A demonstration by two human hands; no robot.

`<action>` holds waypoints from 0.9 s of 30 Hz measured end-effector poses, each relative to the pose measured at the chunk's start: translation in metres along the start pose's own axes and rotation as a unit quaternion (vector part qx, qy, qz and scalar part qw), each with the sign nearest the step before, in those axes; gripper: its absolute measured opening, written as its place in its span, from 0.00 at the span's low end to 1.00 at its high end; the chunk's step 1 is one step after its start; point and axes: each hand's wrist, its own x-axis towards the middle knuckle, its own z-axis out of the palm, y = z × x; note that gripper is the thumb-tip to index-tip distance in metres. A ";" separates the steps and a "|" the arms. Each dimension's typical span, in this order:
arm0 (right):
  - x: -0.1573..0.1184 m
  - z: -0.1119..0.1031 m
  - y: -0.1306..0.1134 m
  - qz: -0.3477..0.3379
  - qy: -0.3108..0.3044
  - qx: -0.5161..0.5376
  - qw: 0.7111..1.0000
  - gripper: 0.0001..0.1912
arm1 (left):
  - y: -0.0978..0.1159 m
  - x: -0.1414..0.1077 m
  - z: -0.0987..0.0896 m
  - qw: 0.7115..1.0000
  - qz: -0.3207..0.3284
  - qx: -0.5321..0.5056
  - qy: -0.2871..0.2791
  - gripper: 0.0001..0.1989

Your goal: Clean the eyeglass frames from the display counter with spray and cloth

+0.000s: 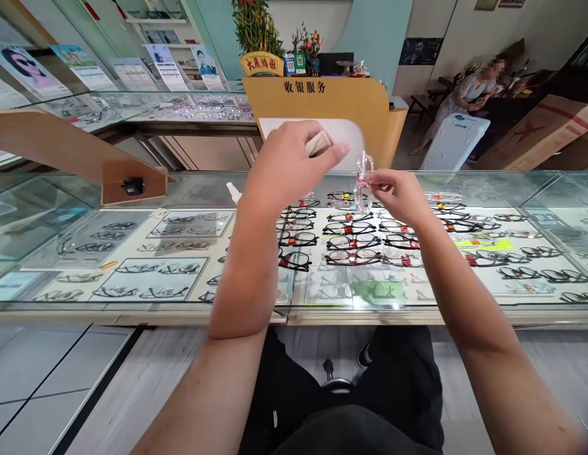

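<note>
In the centre of the frame the left hand (pixel 291 158) is curling its fingers loosely around a pale beige piece (pixel 317 144) (folded or block-like, too covered to tell which), its thumb reaching out straight to the right, while just right of centre the right hand (pixel 401 196) is pinching a pair of clear-framed glasses (pixel 363 183) between thumb and fingertips — the glasses are standing on edge in the air, with a reddish patch showing near the grip, and the left thumb is pointing towards them, close by. Below both hands a glass counter (pixel 294 311) is stretching across the middle of the frame, and rows of dark-rimmed glasses (pixel 353 242), many bearing red tags, are lying under the held pair. A small white bottle (pixel 234 192) is showing just left of the left forearm, and a wooden panel (pixel 61 142) is jutting in from the left edge. At top centre a wooden cash desk (pixel 322 104) is standing with a leafy plant (pixel 256 28) on it; at upper right a person (pixel 474 88) is sitting behind a pale suitcase (pixel 455 140), beside a cardboard box (pixel 535 136)
</note>
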 end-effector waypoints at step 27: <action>-0.029 0.049 -0.001 -0.105 -0.054 0.056 0.991 0.18 | -0.095 -0.026 0.091 0.958 -0.122 -0.249 -0.074 0.04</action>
